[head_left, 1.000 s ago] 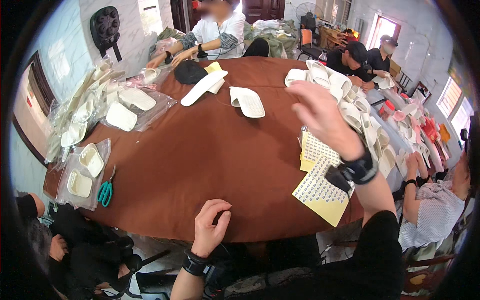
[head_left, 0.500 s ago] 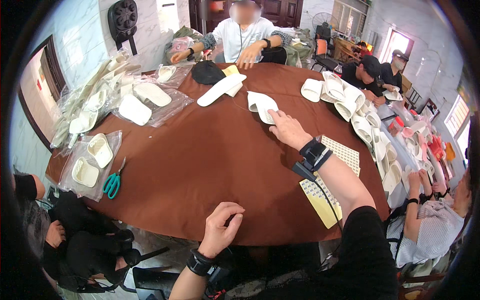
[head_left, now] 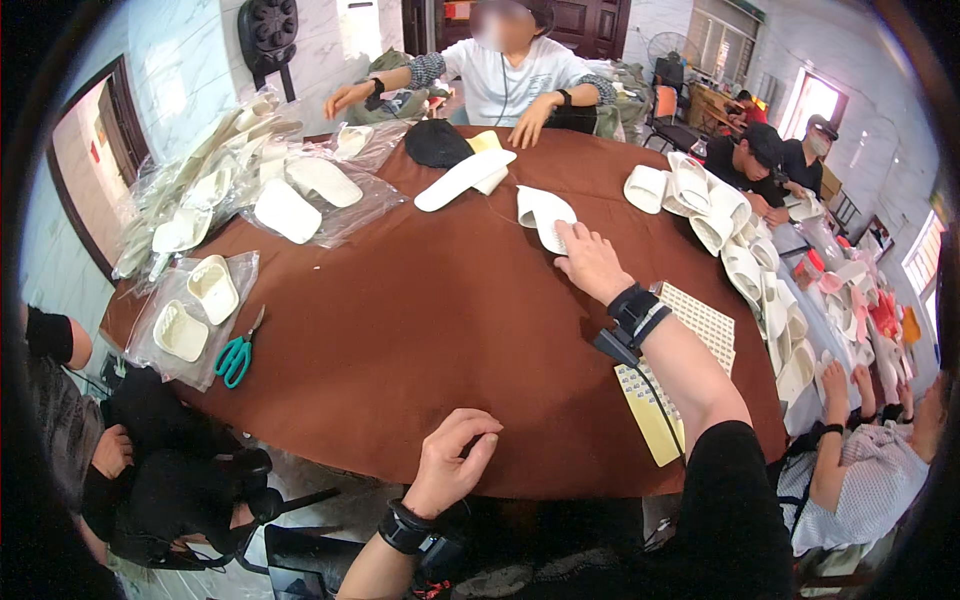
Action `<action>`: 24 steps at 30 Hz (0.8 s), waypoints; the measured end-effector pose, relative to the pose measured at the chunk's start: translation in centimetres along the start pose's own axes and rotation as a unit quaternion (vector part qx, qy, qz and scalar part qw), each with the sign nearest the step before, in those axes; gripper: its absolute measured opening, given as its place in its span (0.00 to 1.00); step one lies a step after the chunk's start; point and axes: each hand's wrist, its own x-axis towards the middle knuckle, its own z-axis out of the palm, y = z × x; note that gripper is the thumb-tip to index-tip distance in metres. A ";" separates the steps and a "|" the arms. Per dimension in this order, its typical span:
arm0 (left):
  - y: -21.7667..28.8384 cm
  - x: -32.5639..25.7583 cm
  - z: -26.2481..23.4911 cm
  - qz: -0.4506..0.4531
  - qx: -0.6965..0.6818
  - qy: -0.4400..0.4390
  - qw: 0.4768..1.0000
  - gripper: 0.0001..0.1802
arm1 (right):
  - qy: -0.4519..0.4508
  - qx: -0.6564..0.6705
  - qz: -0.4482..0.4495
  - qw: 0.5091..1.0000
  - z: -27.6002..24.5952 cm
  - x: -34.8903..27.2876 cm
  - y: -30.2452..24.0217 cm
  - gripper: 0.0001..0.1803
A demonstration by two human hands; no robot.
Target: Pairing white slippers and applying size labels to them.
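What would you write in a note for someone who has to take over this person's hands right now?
Right hand: stretched out over the brown table, fingertips on a pair of white slippers; not gripping them yet.
Left hand: loosely curled, resting on the near table edge, holding nothing.
Beside the right forearm: yellow sticker sheets.
Far right edge: a row of white slippers. Left side: bagged slippers and green scissors.
Done: the reach to the pair.
Left: probably picking the pair up and drawing it closer.
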 end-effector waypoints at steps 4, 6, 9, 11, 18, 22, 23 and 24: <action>0.1 0.0 -0.1 -0.005 -0.011 -0.010 1.000 0.05 | 0.049 -0.076 0.004 0.996 1.6 0.8 1.8 0.22; -0.3 0.2 0.0 0.038 0.002 -0.012 0.999 0.05 | 0.113 -0.054 -0.022 0.992 1.9 1.1 2.9 0.17; -0.2 0.2 -0.3 0.033 0.010 -0.007 0.999 0.05 | 0.121 0.081 0.085 0.986 -0.5 1.9 2.1 0.11; -0.2 0.4 -0.3 0.032 0.010 -0.008 0.999 0.05 | 0.198 0.119 0.066 0.971 -1.4 2.4 3.0 0.10; -0.1 0.3 0.0 0.001 0.000 -0.010 1.000 0.06 | 0.252 0.216 0.041 0.942 -8.5 0.6 2.2 0.13; 0.0 0.2 0.2 0.032 0.030 0.009 0.999 0.06 | 0.257 0.259 0.063 0.929 -13.9 -1.7 -0.1 0.14; 0.2 0.1 0.2 0.019 0.028 0.009 0.999 0.06 | 0.255 0.308 0.071 0.914 -15.2 -2.5 -0.8 0.14; 0.1 0.1 0.3 0.018 0.026 0.005 0.999 0.06 | 0.252 0.356 0.078 0.897 -16.3 -3.4 -1.4 0.14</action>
